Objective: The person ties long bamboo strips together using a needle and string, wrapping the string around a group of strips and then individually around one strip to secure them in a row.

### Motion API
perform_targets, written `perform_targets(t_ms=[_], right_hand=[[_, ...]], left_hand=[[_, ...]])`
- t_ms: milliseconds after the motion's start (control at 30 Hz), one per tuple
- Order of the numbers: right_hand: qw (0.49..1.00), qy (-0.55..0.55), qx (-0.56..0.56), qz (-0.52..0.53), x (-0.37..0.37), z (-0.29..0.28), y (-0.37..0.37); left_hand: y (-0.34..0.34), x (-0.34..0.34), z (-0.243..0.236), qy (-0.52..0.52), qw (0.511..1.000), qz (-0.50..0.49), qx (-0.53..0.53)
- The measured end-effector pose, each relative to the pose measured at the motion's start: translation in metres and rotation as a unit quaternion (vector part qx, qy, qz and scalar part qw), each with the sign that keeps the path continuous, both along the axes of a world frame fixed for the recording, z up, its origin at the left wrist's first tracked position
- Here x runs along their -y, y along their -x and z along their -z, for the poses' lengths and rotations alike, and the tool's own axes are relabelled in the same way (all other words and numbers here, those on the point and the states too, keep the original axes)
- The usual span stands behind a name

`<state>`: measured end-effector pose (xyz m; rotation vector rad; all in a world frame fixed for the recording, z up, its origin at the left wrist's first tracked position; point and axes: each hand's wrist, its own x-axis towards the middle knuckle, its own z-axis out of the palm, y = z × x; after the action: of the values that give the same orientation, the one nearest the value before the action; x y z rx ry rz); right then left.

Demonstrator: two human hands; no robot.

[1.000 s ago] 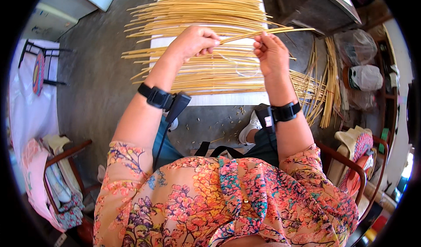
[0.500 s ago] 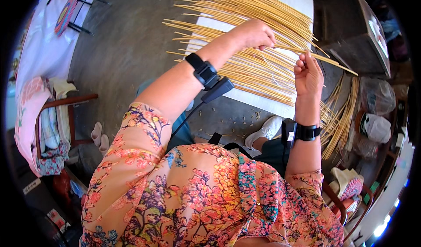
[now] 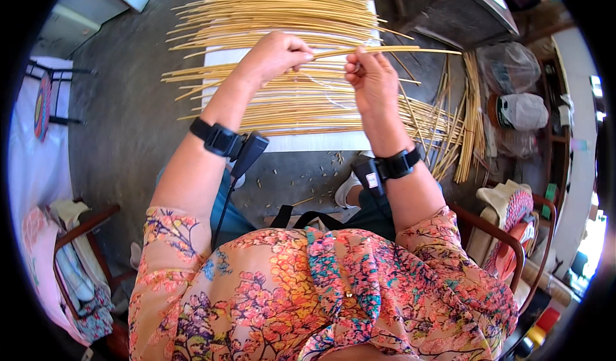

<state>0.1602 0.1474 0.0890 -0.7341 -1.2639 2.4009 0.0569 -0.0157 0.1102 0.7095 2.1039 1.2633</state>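
Note:
My left hand (image 3: 277,57) pinches one end of a few long, thin yellow sticks (image 3: 428,49). Farther right along these sticks, my right hand (image 3: 375,82) has its thumb and fingers closed on them. Their tips stick out to the right beyond that hand. Beneath both hands, many similar loose sticks (image 3: 282,7) lie side by side across a white table (image 3: 292,144), in a far group and a nearer one. A thin white cord (image 3: 328,90) trails over the nearer sticks between my hands.
More sticks (image 3: 473,120) lean in a pile right of the table. A dark cabinet (image 3: 459,18) stands at the far right, near plastic-wrapped containers (image 3: 523,111). Wooden chairs (image 3: 507,242) flank me, cloths on the left one. Small cut bits (image 3: 333,159) litter the floor.
The view has swung so that the table and hands sit farther left in it and straighter. Both hands keep their hold on the sticks, about the same distance apart.

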Motion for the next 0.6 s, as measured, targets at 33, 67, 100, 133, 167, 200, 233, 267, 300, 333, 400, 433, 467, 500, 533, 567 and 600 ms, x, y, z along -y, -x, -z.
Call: perform_targets(t_ms=[33, 67, 100, 133, 167, 200, 233, 267, 300, 333, 400, 433, 467, 500, 533, 567, 600], right_hand=[[1.000, 0.011, -0.002, -0.006, 0.001, 0.001, 0.000], [1.000, 0.008, 0.002, -0.005, 0.002, -0.001, -0.001], [1.000, 0.005, 0.006, -0.005, 0.002, -0.002, -0.002], [1.000, 0.007, 0.012, -0.010, 0.004, -0.002, -0.003], [1.000, 0.000, 0.017, -0.010, 0.004, -0.002, -0.003], [1.000, -0.006, 0.022, -0.011, 0.002, -0.001, -0.002], [0.999, -0.008, 0.027, -0.016, 0.004, 0.000, -0.002], [0.999, -0.012, 0.026, -0.018, 0.005, 0.001, -0.003], [0.999, -0.011, 0.016, -0.027, 0.004, 0.002, -0.004], [0.999, -0.006, 0.025, -0.029, 0.004, 0.001, -0.005], [0.998, -0.018, 0.052, -0.045, 0.007, 0.000, -0.007], [0.995, -0.042, 0.058, -0.071, 0.011, -0.002, -0.009], [0.991, -0.066, 0.065, -0.097, 0.015, -0.007, -0.011], [0.986, -0.090, 0.071, -0.123, 0.019, -0.011, -0.013], [0.980, -0.107, 0.072, -0.152, 0.022, -0.015, -0.015], [0.974, -0.121, 0.077, -0.175, 0.024, -0.017, -0.015], [0.968, -0.135, 0.082, -0.197, 0.026, -0.018, -0.016]], left_hand=[[-0.001, 0.000, -0.002, 0.016, 1.000, -0.014, 0.005], [0.000, -0.001, -0.001, 0.013, 1.000, -0.016, 0.010], [0.000, -0.002, 0.001, 0.010, 1.000, -0.019, 0.016], [0.000, 0.000, 0.003, 0.013, 0.999, -0.026, 0.023], [0.000, 0.000, 0.003, 0.005, 0.999, -0.023, 0.023], [0.001, -0.002, 0.003, -0.002, 1.000, -0.020, 0.022], [0.001, 0.001, 0.004, -0.005, 1.000, -0.021, 0.022], [0.003, 0.002, 0.007, -0.016, 0.999, -0.023, 0.029], [0.004, 0.001, 0.012, -0.026, 0.999, -0.025, 0.036], [0.005, 0.000, 0.013, -0.038, 0.998, -0.026, 0.042], [0.005, 0.002, 0.012, -0.032, 0.996, -0.061, 0.055], [0.004, 0.002, 0.010, -0.031, 0.995, -0.078, 0.062], [0.004, 0.004, 0.005, -0.055, 0.990, -0.085, 0.095], [0.005, 0.006, 0.005, -0.059, 0.989, -0.085, 0.104], [0.007, 0.006, 0.006, -0.065, 0.988, -0.083, 0.115], [0.008, 0.006, 0.007, -0.071, 0.986, -0.080, 0.125], [0.008, 0.006, 0.007, -0.075, 0.985, -0.079, 0.136]])
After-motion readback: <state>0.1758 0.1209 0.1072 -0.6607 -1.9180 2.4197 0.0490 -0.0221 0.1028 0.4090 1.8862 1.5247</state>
